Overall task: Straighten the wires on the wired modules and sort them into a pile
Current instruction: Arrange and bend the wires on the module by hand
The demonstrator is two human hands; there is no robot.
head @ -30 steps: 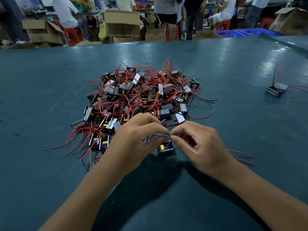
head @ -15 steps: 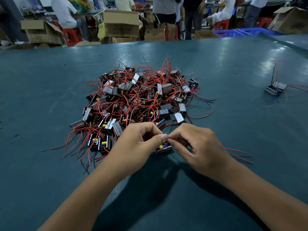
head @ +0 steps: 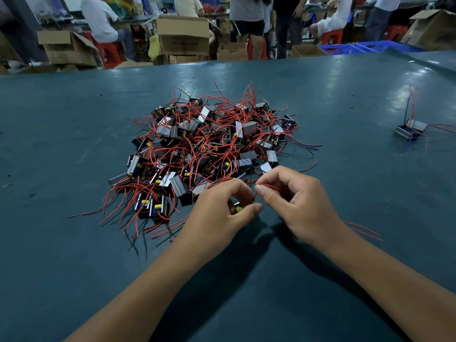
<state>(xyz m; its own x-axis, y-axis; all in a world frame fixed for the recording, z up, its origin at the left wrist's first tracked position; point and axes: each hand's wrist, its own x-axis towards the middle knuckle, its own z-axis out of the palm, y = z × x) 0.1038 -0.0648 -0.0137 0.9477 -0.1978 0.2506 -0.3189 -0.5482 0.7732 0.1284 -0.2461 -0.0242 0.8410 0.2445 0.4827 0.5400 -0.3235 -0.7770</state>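
The green table (head: pixel 74 267) carries the tangled heap of wired modules (head: pixel 207 149) at its middle, and a small sorted pile (head: pixel 410 130) sits well apart toward the right edge. Just in front of the heap, the left hand (head: pixel 222 215) grips one module (head: pixel 238 209), now mostly hidden in its curled fingers. The right hand (head: pixel 296 201) has lifted off the thumb it touched a moment ago, its grip pinching a red wire (head: pixel 269 186) drawn out, so straightening seems under way, sorting not yet.

Your right hand (head: pixel 299 201) has lifted away from your left hand (head: pixel 222 213), drawing the red wire (head: pixel 267 185) up; the module (head: pixel 238 209) now seems tucked deeper under your left fingers.
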